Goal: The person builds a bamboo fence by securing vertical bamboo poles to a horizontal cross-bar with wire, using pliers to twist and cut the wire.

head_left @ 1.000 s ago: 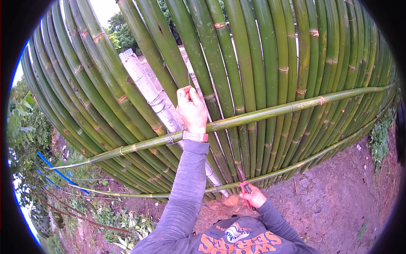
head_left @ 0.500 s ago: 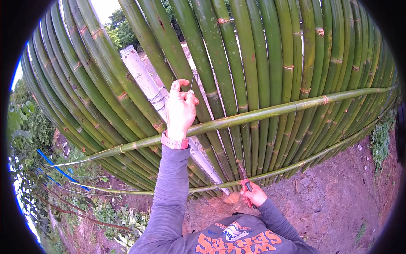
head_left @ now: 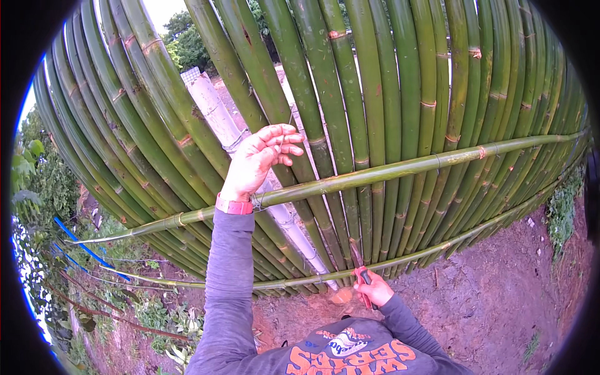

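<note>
Raised in front of the upright green bamboo poles (head_left: 373,94), my left hand (head_left: 256,159) has its thumb against its curled fingers, with a thin wire (head_left: 292,114) at the fingertips. That hand is just above the horizontal bamboo rail (head_left: 387,169) and beside a white post (head_left: 209,103) bound with wire. Low down, my right hand (head_left: 378,290) grips pliers (head_left: 364,275) with red and black handles. Their jaws point up across the lower rail (head_left: 431,252), close to the pole bottoms. Whether the jaws touch a pole I cannot tell.
The bamboo fence curves away on both sides. Brown muddy ground (head_left: 475,300) lies below it. Plants (head_left: 156,319) and a blue pipe (head_left: 87,245) are at the lower left. More greenery (head_left: 564,206) grows at the right edge.
My left hand has moved down and left, its palm turning and fingers now pointing right. My right hand stays low with the pliers. The view has shifted slightly.
</note>
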The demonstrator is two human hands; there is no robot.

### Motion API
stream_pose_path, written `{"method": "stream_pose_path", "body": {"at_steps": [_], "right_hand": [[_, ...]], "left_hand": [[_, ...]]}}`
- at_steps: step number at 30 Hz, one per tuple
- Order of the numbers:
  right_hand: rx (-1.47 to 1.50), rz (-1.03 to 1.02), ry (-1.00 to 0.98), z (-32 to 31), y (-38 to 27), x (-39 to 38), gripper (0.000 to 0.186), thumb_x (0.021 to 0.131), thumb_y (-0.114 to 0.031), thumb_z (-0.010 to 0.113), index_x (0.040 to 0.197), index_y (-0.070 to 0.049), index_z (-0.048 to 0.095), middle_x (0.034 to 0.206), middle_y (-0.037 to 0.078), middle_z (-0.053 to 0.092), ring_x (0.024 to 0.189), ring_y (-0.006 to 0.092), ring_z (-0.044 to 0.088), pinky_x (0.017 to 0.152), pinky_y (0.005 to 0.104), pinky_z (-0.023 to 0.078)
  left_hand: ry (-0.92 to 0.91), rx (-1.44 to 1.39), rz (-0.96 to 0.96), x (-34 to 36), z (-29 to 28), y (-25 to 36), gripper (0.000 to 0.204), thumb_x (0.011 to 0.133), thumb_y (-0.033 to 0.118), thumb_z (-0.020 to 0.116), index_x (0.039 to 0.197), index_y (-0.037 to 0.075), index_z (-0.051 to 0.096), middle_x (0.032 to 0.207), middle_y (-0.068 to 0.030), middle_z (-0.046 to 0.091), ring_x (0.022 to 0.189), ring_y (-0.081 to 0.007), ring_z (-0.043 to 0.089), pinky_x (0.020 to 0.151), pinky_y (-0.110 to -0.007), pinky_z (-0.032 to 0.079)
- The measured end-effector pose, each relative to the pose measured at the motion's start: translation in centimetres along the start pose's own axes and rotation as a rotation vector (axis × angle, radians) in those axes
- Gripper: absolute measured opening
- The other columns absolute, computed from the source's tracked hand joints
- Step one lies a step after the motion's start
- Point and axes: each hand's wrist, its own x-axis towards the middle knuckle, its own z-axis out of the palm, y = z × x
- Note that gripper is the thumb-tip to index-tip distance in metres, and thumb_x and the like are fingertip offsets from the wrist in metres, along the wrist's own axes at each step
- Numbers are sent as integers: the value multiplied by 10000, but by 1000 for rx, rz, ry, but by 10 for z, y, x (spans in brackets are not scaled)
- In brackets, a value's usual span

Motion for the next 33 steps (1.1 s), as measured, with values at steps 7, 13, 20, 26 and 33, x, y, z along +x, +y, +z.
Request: {"method": "stream_pose_path", "body": {"at_steps": [7,13,20,26,33], "right_hand": [[109,-24,33,2,1,-1,488,854,-52,633,1315,-40,475,756,-10,512,577,106,547,512,273,465],[51,10,59,5,-9,-7,500,852,-48,629,1326,-42,471,779,-16,509,578,103,539,518,271,463],[55,-22,58,2,-1,-6,485,855,-51,629,1318,-38,483,766,-23,504,581,94,534,513,264,453],[-7,-9,56,-4,3,-6,502,892,-74,603,1370,-41,451,801,4,557,633,115,558,559,277,486],[38,-13,71,-1,1,-4,497,882,-70,618,1352,-28,460,759,-2,544,595,107,547,538,272,471]], "left_hand": [[153,1004,413,17,1,-3,221,909,32,654,1128,26,683,1123,-109,693,998,-188,674,820,-313,556],[323,1545,899,37,3,-14,280,768,33,732,1036,113,728,1002,-102,691,868,-256,693,760,-335,580],[505,1401,982,57,10,-6,287,787,-25,717,1049,88,741,1011,-102,693,892,-230,700,765,-303,579],[568,1288,898,60,7,-5,253,829,-22,697,1059,79,728,999,-118,699,894,-228,701,776,-295,563],[336,1402,1018,61,-7,3,285,774,-49,680,1006,108,732,1011,-102,724,951,-254,708,822,-334,569]]}}
